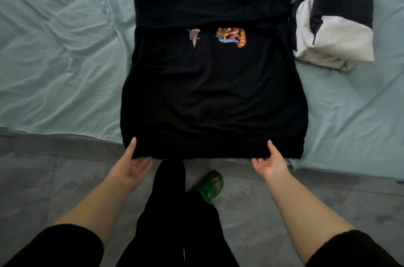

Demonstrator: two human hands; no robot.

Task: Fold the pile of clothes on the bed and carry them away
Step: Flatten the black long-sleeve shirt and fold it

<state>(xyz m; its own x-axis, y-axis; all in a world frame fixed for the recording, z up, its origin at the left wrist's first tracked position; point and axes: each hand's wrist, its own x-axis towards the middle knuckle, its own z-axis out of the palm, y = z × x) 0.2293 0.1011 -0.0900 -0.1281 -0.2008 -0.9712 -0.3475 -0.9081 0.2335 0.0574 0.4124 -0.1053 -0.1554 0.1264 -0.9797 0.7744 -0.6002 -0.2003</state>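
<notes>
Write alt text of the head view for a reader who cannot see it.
The left hand and right hand grip the near hem of a black T-shirt laid on a pale green bed sheet. Folded clothes lie to its right, a green slipper below.

no words, numbers or brand marks can be read. the only marking is a coloured print (231, 37) in red, orange and blue on the black t-shirt (214, 92), with a smaller figure (194, 36) beside it. both look like pictures, and they are too small and blurred to tell whether they hold any lettering.
</notes>
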